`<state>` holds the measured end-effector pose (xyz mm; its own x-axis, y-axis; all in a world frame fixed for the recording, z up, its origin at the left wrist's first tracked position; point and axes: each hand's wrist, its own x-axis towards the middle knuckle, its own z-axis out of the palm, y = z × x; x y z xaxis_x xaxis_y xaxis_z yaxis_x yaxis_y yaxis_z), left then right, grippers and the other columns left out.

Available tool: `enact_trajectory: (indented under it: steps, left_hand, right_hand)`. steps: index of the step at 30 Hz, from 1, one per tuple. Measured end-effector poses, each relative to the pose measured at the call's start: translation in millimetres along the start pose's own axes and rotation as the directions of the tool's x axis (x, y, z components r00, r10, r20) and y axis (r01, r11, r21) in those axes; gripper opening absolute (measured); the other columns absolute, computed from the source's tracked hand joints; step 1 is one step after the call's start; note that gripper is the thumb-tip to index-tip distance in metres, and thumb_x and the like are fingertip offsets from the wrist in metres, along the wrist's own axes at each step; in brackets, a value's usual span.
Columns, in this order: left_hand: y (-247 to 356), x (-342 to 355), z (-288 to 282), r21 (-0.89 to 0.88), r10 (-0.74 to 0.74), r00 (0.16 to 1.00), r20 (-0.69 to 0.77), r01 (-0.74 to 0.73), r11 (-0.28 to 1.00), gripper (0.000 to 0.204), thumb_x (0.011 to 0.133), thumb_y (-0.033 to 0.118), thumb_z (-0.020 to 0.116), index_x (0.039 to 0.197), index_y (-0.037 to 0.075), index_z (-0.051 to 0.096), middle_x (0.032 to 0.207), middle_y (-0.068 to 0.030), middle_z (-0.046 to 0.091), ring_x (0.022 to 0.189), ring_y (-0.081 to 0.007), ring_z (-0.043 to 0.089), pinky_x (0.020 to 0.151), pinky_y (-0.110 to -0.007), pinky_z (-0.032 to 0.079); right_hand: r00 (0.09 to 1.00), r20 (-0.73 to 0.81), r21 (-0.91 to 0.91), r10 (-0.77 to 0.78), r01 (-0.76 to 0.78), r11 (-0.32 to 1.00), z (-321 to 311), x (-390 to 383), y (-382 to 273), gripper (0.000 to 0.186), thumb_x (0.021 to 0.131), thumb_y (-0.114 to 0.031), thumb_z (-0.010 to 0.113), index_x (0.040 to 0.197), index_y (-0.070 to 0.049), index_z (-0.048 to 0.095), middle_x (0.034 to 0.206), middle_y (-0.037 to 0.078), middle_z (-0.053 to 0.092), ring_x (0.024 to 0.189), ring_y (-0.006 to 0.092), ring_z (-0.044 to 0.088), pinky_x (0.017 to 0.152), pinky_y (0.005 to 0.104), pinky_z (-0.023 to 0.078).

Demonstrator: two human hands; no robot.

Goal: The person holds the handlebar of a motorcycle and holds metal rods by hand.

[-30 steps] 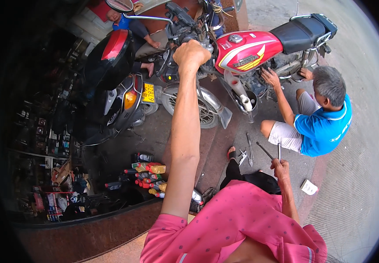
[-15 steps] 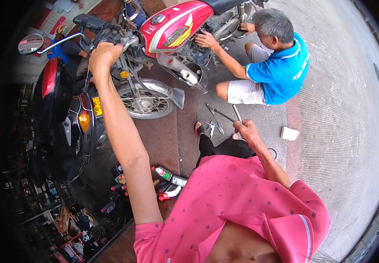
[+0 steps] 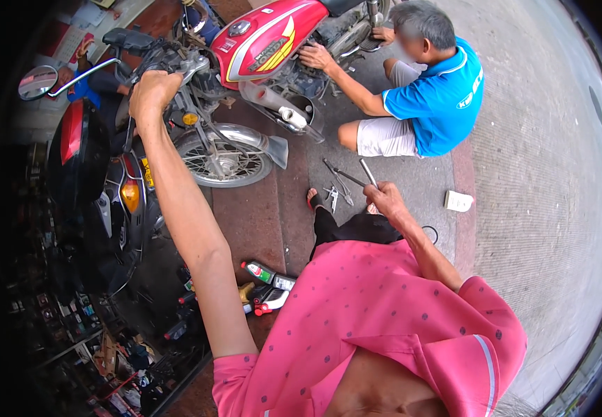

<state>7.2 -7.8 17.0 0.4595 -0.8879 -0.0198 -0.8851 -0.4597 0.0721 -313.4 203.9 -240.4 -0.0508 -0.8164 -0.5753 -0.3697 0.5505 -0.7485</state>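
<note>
My left hand (image 3: 151, 90) is stretched far up and closed around the handlebar grip (image 3: 169, 66) of a red motorcycle (image 3: 266, 42). My right hand (image 3: 384, 198) is low by my knee, closed on a short silver metal tool (image 3: 368, 172) that sticks up from the fist. I wear a pink dotted shirt. A person in a blue shirt (image 3: 440, 97) crouches on the far side with both hands at the engine (image 3: 308, 69) under the red tank.
Loose hand tools (image 3: 339, 184) lie on the pavement by my foot. Bottles and cans (image 3: 266, 281) stand on the ground to my left. A dark parked motorcycle (image 3: 99, 181) with an orange lamp and shop clutter fill the left. A small white box (image 3: 459, 201) lies on the right.
The view has swung, so the motorcycle and crouching person sit higher and more central. My left hand stays on the handlebar grip, and my right hand keeps the metal tool.
</note>
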Motion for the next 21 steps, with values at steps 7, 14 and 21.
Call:
enact_trajectory:
  steps: [7, 14, 21]
  left_hand:
    - [-4, 7, 4, -0.028, 0.031, 0.999, -0.021, -0.032, 0.999, 0.034, 0.063, 0.035, 0.054, 0.087, 0.013, 0.066, 0.092, -0.0125, 0.063, 0.091, -0.0301, 0.058, 0.077, -0.038, 0.042]
    - [-2, 10, 2, 0.002, 0.014, 0.999, 0.029, -0.014, 1.000, 0.033, 0.063, 0.035, 0.054, 0.086, 0.014, 0.066, 0.090, -0.0118, 0.063, 0.090, -0.0299, 0.058, 0.076, -0.038, 0.042]
    - [-4, 14, 4, -0.009, -0.001, 1.000, 0.028, 0.001, 1.000, 0.037, 0.064, 0.036, 0.054, 0.092, 0.015, 0.065, 0.091, -0.0132, 0.062, 0.093, -0.0320, 0.057, 0.080, -0.044, 0.042]
  right_hand:
    - [1.000, -0.002, 0.008, -0.006, 0.006, 1.000, 2, 6, 8, 0.035, 0.068, -0.034, 0.051, 0.060, -0.001, 0.058, 0.051, 0.011, 0.053, 0.054, 0.0214, 0.055, 0.055, 0.0323, 0.042]
    - [1.000, -0.011, 0.027, 0.001, -0.001, 1.000, 2, 5, 10, 0.035, 0.069, -0.035, 0.051, 0.060, -0.002, 0.058, 0.051, 0.011, 0.053, 0.054, 0.0212, 0.055, 0.055, 0.0324, 0.042]
    - [1.000, -0.015, 0.039, 0.016, -0.015, 0.999, 1, 2, 9, 0.034, 0.070, -0.034, 0.051, 0.060, -0.003, 0.058, 0.051, 0.010, 0.053, 0.054, 0.0205, 0.055, 0.055, 0.0322, 0.042]
